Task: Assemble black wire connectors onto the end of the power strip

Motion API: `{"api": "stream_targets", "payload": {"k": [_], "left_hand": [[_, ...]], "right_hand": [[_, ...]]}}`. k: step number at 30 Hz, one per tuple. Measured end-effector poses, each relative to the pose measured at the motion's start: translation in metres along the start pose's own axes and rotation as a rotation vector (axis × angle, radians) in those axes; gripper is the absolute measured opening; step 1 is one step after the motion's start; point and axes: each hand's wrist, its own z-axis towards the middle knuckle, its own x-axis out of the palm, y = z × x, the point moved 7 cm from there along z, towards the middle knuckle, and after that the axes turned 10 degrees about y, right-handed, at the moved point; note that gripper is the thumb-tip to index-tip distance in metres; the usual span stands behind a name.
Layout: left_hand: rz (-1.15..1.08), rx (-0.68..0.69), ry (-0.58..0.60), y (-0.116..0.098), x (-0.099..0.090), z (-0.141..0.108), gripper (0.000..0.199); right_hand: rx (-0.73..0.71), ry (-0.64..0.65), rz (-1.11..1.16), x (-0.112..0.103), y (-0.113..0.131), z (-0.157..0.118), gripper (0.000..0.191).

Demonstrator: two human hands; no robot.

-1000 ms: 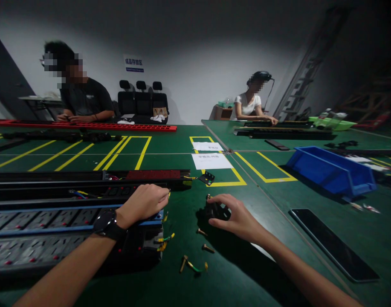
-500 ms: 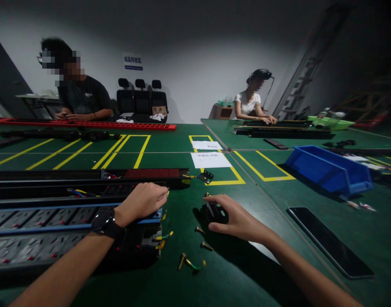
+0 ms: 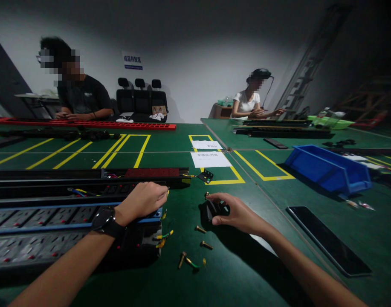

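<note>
My left hand point(image 3: 146, 199), a watch on its wrist, lies across the ends of the black power strips point(image 3: 131, 241). Its fingers are curled together near a small yellow wire end; what they hold is hidden. To the right, my right hand point(image 3: 238, 213) has thumb and fingers around a black plastic part point(image 3: 209, 211), low over the green table. A brass-coloured screw point(image 3: 207, 195) stands by its fingertips. More screws point(image 3: 207, 245) lie in front, close to a short green-yellow wire point(image 3: 192, 265). Wires with yellow terminals point(image 3: 164, 236) stick out of the strip ends.
A phone point(image 3: 329, 241) lies at the right, below a blue bin point(image 3: 328, 170). Paper sheets point(image 3: 211, 159) and a small black plate point(image 3: 206, 175) lie ahead. Two people work across the table, one by a red rail point(image 3: 131, 125), one by black strips point(image 3: 285, 131).
My right hand has shifted slightly, its thumb and fingers closer round the black part, which has turned. My left hand keeps its place. The person at the right has raised their hands.
</note>
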Motion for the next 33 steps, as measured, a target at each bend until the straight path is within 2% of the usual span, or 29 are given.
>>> {"api": "stream_targets", "payload": {"k": [6,12,28,33], "left_hand": [[0.005,0.000,0.001,0.001,0.000,0.000,0.029],[0.004,0.006,0.001,0.000,0.000,0.000,0.028],[0.012,0.025,-0.037,-0.001,-0.002,-0.001,0.030],[0.001,0.028,-0.040,-0.001,-0.001,-0.001,0.029]], "right_hand": [[-0.021,-0.024,0.017,-0.003,-0.003,0.002,0.064],[-0.044,0.016,-0.010,-0.003,0.005,0.000,0.077],[-0.008,-0.013,-0.046,-0.005,0.003,-0.001,0.066],[-0.055,0.040,-0.083,-0.005,0.015,-0.003,0.085]]}}
